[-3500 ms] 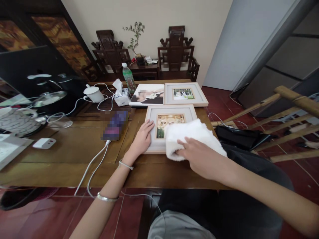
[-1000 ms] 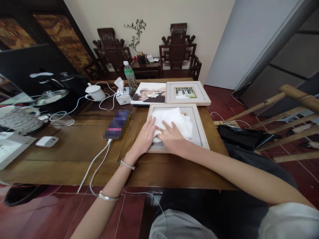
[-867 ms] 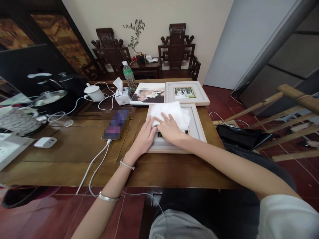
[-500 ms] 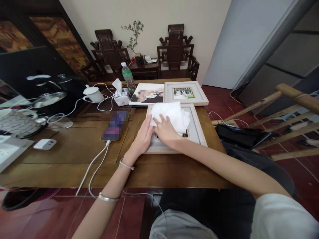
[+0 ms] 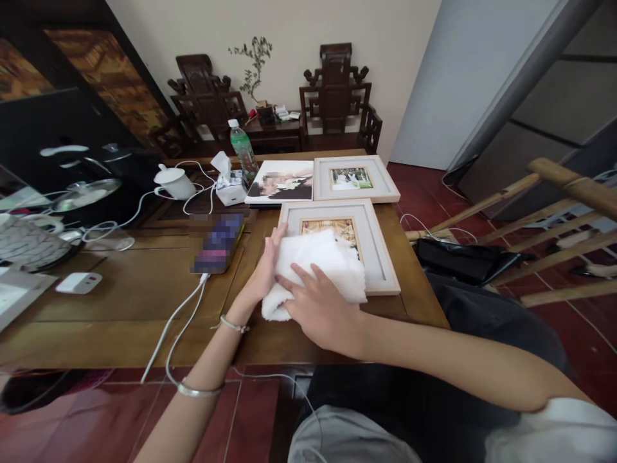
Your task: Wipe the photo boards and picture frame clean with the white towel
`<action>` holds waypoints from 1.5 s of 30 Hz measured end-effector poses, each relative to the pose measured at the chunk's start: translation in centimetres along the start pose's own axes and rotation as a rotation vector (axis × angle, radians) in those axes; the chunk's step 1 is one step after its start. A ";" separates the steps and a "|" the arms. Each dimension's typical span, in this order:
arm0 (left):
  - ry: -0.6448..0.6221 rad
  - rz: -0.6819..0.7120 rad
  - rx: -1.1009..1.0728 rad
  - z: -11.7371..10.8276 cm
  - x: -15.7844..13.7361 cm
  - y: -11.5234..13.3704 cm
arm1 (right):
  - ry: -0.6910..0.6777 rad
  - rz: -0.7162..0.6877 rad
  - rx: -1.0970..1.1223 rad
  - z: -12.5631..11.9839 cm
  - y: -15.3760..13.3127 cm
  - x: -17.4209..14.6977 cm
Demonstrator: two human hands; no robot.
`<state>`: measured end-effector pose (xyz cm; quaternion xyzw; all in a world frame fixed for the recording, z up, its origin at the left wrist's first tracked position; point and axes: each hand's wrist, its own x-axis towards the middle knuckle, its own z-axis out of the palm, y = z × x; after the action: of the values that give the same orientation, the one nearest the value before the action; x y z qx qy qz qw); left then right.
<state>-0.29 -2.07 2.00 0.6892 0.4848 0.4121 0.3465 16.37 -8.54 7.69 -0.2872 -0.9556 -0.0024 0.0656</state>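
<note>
A white fluffy cloth (image 5: 315, 257) lies over the lower left part of a light wooden picture frame (image 5: 385, 257) and hangs past its near edge. My right hand (image 5: 322, 308) rests flat on top of the cloth, fingers spread and pressing on it. At the frame's left side, my left hand (image 5: 267, 267) lies with its fingers stretched along the edge, beside the cloth. The upper part of the framed photo (image 5: 332, 225) shows above the cloth, while the rest is covered.
Behind lie a second framed picture (image 5: 391, 186) and a white-bordered photo panel (image 5: 263, 173). Left of the hands are a phone (image 5: 219, 244) with a white cable (image 5: 168, 328), a tissue box (image 5: 231, 190), a green bottle (image 5: 242, 151), a lidded cup (image 5: 176, 186) and a charger (image 5: 80, 283).
My right hand and the cloth have moved toward me, uncovering the upper part of the photo. My left hand has shifted slightly left but stays by the frame's left edge.
</note>
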 end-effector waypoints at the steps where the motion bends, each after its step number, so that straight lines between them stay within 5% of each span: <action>1: 0.007 0.005 0.004 0.1 0.0 0.0 | 0.005 0.014 -0.010 0.3 0.3 0.4; 9: 0.055 0.094 0.208 0.9 -0.2 0.3 | -0.080 0.163 -0.158 1.8 6.4 5.1; 15: 0.020 0.150 0.379 1.0 -0.3 -0.1 | -0.013 0.218 -0.228 1.8 10.5 10.1; 20: 0.017 0.230 0.438 1.1 -0.1 -1.2 | -0.013 0.283 -0.259 1.7 12.2 11.0; 25: 0.048 0.243 0.424 1.0 -0.2 -2.0 | -0.063 0.322 -0.317 0.5 14.8 7.3; 30: 0.079 0.194 0.393 0.6 0.0 -1.5 | -0.189 0.445 -0.293 -2.0 17.1 0.3; 37: 0.056 0.235 0.379 -0.2 0.8 -0.3 | -0.183 0.248 -0.162 -2.7 13.5 -8.5; 45: -0.015 0.264 0.313 -0.7 1.3 0.5 | -0.068 0.200 -0.102 -0.8 12.5 -10.8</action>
<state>-0.50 -0.89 3.01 0.7953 0.4457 0.3684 0.1819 32.23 -4.09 6.67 -0.3841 -0.9224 -0.0349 0.0185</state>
